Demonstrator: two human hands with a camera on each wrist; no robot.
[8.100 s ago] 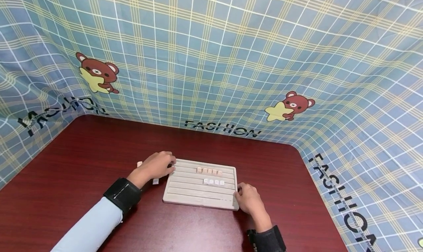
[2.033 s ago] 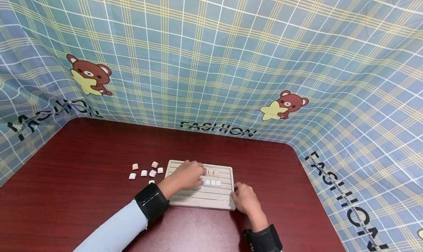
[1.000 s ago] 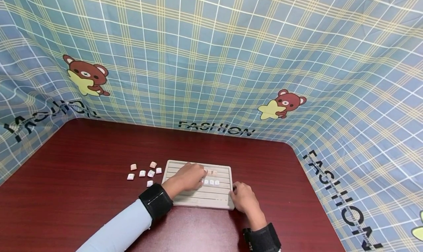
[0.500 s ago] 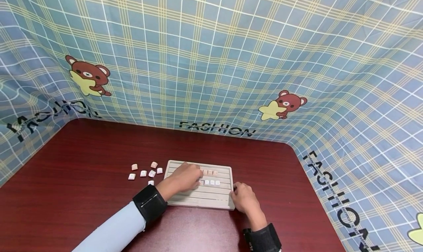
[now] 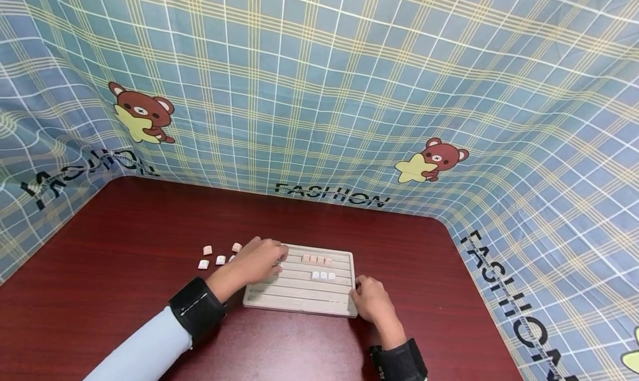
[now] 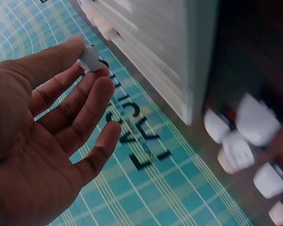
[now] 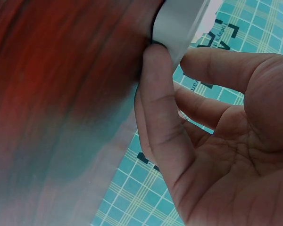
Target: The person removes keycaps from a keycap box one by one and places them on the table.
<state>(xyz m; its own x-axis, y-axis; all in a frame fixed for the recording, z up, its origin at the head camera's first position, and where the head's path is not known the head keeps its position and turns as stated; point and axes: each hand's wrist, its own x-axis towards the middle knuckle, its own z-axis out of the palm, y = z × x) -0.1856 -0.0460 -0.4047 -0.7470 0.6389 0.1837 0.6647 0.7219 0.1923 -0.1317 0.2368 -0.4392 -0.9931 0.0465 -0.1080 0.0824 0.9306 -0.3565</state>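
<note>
My left hand [image 5: 254, 262] is over the left side of a beige ridged tray [image 5: 299, 292]. In the left wrist view, its thumb and fingertip pinch a small white keycap [image 6: 89, 59], while the other fingers are loosely bent. My right hand [image 5: 371, 299] grips the tray's right edge; the right wrist view shows a finger and the thumb on either side of the rim [image 7: 177, 23]. A row of pink keycaps [image 5: 317, 260] stands on the tray, with a shorter row of three white keycaps [image 5: 324, 276] in front of it.
Loose pink and white keycaps, such as a pink one [image 5: 207, 250] and a white one [image 5: 203, 264], lie on the dark red table [image 5: 150, 314] left of the tray. My left forearm covers some of them. A plaid cloth [image 5: 299, 92] rises behind the table.
My left hand has moved left from the keycap rows, carrying a white keycap out of the front row. Both rows are shorter than eight seconds ago. My right hand keeps its place at the tray's edge.
</note>
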